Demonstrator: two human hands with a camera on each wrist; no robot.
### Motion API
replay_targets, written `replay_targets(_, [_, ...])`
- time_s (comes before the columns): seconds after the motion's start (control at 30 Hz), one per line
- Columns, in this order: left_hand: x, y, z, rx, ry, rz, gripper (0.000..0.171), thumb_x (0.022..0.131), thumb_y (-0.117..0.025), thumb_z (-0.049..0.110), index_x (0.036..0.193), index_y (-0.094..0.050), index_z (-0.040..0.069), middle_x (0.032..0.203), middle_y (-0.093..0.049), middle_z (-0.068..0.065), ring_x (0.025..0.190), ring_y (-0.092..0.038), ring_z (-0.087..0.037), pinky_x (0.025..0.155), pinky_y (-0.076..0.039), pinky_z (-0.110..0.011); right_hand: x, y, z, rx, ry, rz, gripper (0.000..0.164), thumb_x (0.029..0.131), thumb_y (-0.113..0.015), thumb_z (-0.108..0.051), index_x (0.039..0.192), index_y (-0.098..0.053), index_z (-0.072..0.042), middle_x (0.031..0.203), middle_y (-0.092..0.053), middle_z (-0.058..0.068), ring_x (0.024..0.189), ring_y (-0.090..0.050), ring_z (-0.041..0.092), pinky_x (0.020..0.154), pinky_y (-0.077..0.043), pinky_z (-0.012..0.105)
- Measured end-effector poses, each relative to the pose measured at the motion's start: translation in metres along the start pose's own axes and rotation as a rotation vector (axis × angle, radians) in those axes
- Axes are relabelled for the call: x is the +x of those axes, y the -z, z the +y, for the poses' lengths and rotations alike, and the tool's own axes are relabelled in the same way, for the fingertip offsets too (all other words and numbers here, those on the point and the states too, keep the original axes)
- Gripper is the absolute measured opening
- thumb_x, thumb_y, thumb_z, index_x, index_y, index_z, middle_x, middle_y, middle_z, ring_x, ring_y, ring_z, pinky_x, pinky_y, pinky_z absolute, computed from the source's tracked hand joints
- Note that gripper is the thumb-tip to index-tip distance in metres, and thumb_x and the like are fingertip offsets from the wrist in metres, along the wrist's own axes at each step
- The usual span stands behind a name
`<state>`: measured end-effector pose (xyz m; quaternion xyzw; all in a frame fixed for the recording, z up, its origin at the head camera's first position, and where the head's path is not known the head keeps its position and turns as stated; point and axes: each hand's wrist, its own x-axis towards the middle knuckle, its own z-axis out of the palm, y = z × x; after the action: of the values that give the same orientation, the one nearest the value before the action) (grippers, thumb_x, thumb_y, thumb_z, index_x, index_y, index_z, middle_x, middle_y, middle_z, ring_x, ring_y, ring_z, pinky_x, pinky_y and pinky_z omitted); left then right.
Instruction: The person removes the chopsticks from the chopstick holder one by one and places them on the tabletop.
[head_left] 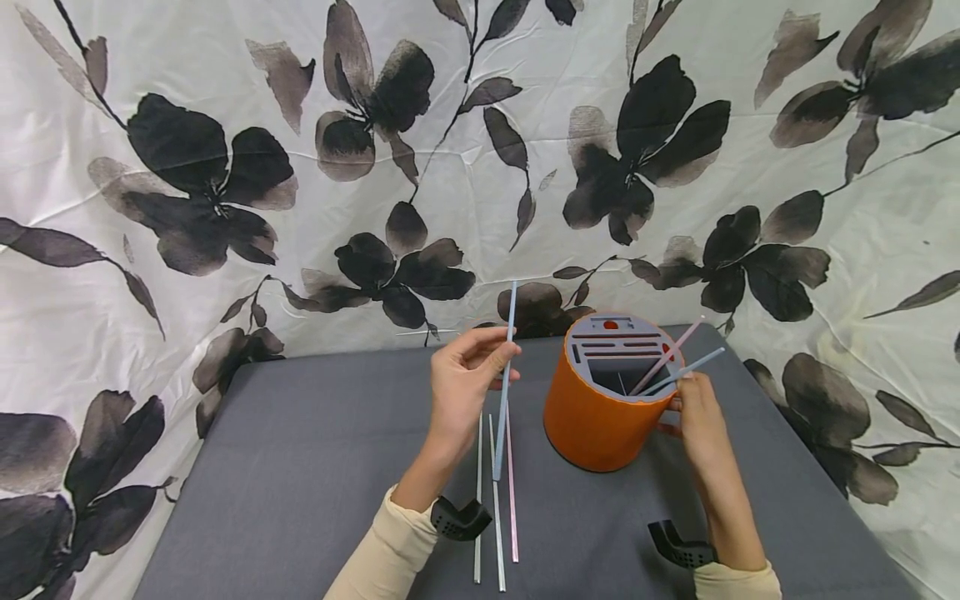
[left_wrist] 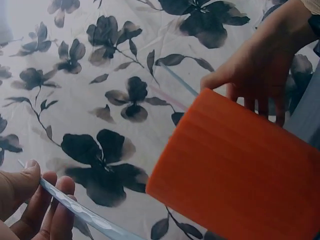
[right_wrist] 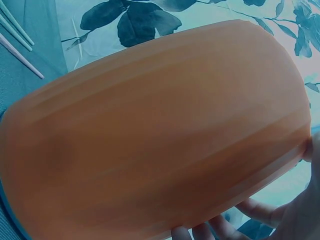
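In the head view my left hand (head_left: pixel 467 379) pinches a thin light blue straw-like stick (head_left: pixel 503 408) between thumb and fingers, nearly upright over the table. The left wrist view shows this stick (left_wrist: pixel 95 216) with a shiny, rippled surface. My right hand (head_left: pixel 703 421) holds the side of an orange round desk organizer (head_left: pixel 592 433), its thumb by the rim. The organizer's grey top has slots and larger compartments. A pink stick (head_left: pixel 673 352) and another light blue stick (head_left: pixel 697 363) lean to the right out of a front compartment. The orange wall (right_wrist: pixel 165 130) fills most of the right wrist view.
Two whitish sticks (head_left: pixel 496 508) and a pink stick (head_left: pixel 512 508) lie lengthwise on the grey table (head_left: pixel 315 467), left of the organizer. A white cloth with dark flowers (head_left: pixel 510 200) hangs behind the table. Each wrist wears a black camera mount (head_left: pixel 459 520).
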<state>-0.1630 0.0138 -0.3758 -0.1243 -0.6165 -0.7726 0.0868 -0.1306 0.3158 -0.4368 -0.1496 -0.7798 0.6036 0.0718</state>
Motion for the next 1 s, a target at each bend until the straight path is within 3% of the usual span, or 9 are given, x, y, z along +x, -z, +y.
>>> replay_targets(0.43, [-0.013, 0.045, -0.035, 0.117, 0.153, 0.108, 0.024, 0.094, -0.078, 0.01, 0.116, -0.078, 0.0, 0.095, -0.08, -0.014, 0.063, -0.073, -0.009, 0.057, -0.056, -0.02, 0.001, -0.001, 0.002, -0.029, 0.008, 0.008, 0.042, 0.111, -0.025, -0.039, 0.135, -0.041, -0.009, 0.099, -0.053, -0.017, 0.087, -0.058, -0.002, 0.07, -0.06, 0.023])
replay_targets(0.73, [-0.026, 0.08, -0.061, 0.218, 0.257, 0.162, 0.024, 0.096, -0.075, 0.007, 0.118, -0.075, -0.003, 0.099, -0.078, -0.02, 0.063, -0.072, -0.013, 0.053, -0.055, -0.02, -0.002, 0.0, 0.0, -0.034, 0.044, -0.007, 0.041, 0.112, -0.025, -0.045, 0.132, -0.042, -0.013, 0.106, -0.052, -0.015, 0.091, -0.059, -0.001, 0.072, -0.059, 0.022])
replay_targets(1.0, [-0.04, 0.101, -0.081, 0.296, 0.317, 0.212, 0.022, 0.096, -0.075, 0.007, 0.117, -0.076, 0.001, 0.103, -0.077, -0.02, 0.062, -0.072, -0.016, 0.052, -0.055, -0.021, -0.001, 0.0, 0.002, -0.018, 0.025, -0.002, 0.031, 0.112, -0.026, -0.045, 0.124, -0.043, -0.022, 0.103, -0.053, -0.015, 0.091, -0.058, -0.001, 0.072, -0.059, 0.022])
